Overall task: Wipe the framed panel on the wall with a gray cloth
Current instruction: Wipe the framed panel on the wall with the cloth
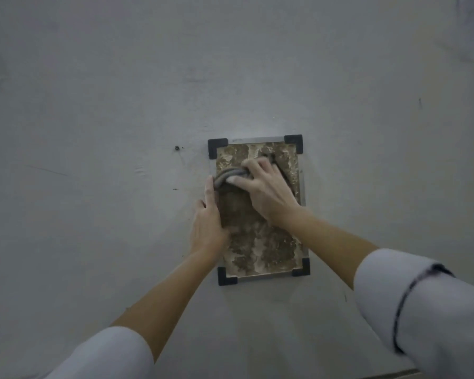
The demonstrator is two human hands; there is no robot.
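A framed panel [263, 250] hangs on the grey wall, with a mottled brown and beige face, a thin metal frame and black corner caps. My right hand [266, 190] presses a bunched gray cloth [227, 175] against the panel's upper left part, fingers closed over it. My left hand [207, 220] lies flat against the panel's left edge, fingers stretched upward, index tip touching the cloth's left end. The panel's middle is hidden behind both hands.
The grey wall [93, 132] fills the view. A small screw or hole [176, 148] sits in it left of the panel's top corner. A pale ledge edge [394, 374] shows at the bottom right.
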